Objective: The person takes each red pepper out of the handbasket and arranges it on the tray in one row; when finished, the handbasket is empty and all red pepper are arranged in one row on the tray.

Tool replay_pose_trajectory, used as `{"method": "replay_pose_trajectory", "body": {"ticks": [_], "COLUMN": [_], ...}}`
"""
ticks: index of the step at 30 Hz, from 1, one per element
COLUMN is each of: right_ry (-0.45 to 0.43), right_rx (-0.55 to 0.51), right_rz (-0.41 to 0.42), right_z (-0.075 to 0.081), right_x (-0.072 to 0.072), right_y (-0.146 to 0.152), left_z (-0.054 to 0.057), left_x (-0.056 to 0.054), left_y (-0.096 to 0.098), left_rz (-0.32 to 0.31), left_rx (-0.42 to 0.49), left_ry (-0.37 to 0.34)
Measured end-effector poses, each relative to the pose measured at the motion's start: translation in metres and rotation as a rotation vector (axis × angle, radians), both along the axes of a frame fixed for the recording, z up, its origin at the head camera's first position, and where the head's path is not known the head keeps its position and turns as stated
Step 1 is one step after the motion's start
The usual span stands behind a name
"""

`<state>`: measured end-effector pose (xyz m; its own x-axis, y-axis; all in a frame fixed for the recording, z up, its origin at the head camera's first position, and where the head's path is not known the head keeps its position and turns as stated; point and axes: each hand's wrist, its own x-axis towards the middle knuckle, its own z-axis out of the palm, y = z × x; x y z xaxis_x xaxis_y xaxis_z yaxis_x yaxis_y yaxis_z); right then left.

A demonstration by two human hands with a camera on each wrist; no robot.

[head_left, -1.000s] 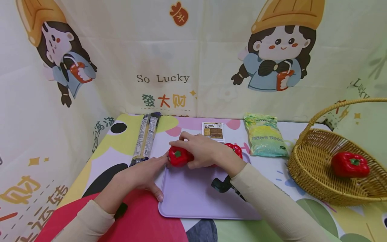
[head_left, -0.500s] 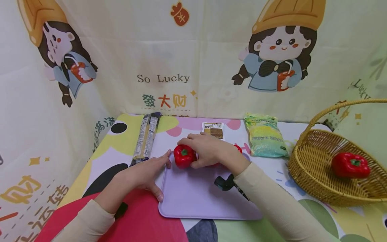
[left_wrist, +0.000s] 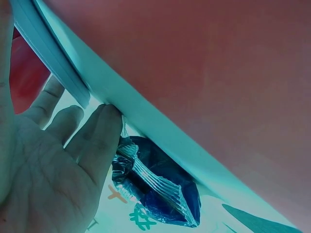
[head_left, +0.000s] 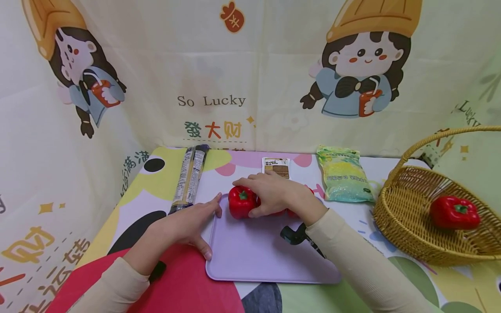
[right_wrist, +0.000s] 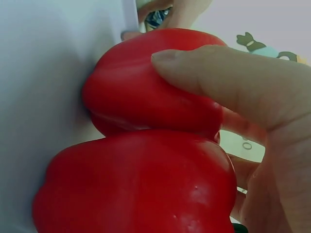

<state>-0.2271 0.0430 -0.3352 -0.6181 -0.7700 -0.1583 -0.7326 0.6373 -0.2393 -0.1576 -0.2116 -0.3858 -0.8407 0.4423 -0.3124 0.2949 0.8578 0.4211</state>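
My right hand (head_left: 275,193) grips a red bell pepper (head_left: 239,203) at the far left part of a lilac tray (head_left: 254,256). In the right wrist view the thumb (right_wrist: 189,73) lies across this pepper. A second red bell pepper (right_wrist: 141,184) sits right against it, mostly hidden under the hand in the head view. My left hand (head_left: 176,228) rests along the tray's left edge, fingers extended and thumb at the rim. It holds nothing, and the left wrist view shows its fingers (left_wrist: 97,141) beside the tray's edge.
A long noodle packet (head_left: 188,178) lies left of the tray. Behind the tray is a small flat sachet (head_left: 276,166). A green-yellow bag (head_left: 344,176) lies to the back right. On the right, a wicker basket (head_left: 407,243) holds another red bell pepper (head_left: 454,213).
My right hand has shifted the gripped pepper slightly right, away from the left fingertips and the tray's left edge. The left hand stays nearly where it was.
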Motion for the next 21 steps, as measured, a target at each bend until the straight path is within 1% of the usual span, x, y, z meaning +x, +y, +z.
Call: {"method": "replay_pose_trajectory", "body": {"ticks": [6,12,16,21], "right_ry": [0.004,0.013,0.002,-0.008], "right_rx": [0.009,0.009,-0.016,-0.054], "right_rz": [0.007,0.011,0.013,0.004], "right_z": [-0.001,0.001,0.001,0.000], "right_x": [0.001,0.002,0.003,0.004], "right_y": [0.000,0.001,0.003,0.010], "left_z": [0.000,0.000,0.000,-0.001], "left_x": [0.000,0.001,0.001,0.000], "left_y": [0.000,0.000,0.000,0.000], "left_rz": [0.004,0.004,0.002,0.004], "left_rx": [-0.001,-0.003,-0.007,0.000], "left_ry": [-0.008,0.001,0.008,0.000]}}
